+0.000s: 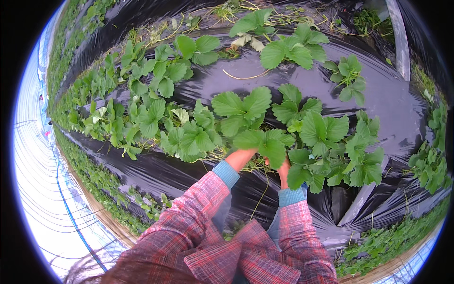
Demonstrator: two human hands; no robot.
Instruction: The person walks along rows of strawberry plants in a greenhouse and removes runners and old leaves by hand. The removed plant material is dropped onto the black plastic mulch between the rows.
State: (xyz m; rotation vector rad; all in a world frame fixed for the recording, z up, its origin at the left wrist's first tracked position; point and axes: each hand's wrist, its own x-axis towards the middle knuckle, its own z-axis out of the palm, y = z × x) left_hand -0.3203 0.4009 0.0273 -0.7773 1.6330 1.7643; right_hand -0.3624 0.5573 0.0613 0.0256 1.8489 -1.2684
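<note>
Both my hands reach in under the leaves of a strawberry plant (244, 110) that grows through black plastic mulch film (220, 76). Broad leaves cover the fingers of my left hand (243, 158); only its back and wrist show. My right hand (283, 172) is beside it, partly behind a drooping strawberry leaf (275, 152), with a bit of finger visible. Whether either hand grips a stem is hidden. Thin pale runners (260, 195) trail below the plant, between my forearms. Another leafy strawberry plant (326, 131) stands close to the right of my right hand.
More strawberry plants (152, 117) line the bed to the left. A second row of plants (291, 49) grows on its far side. Grey boards (363, 202) stand at the bed's right end, with another post (399, 42) at upper right. The greenhouse wall (39, 159) curves along the left.
</note>
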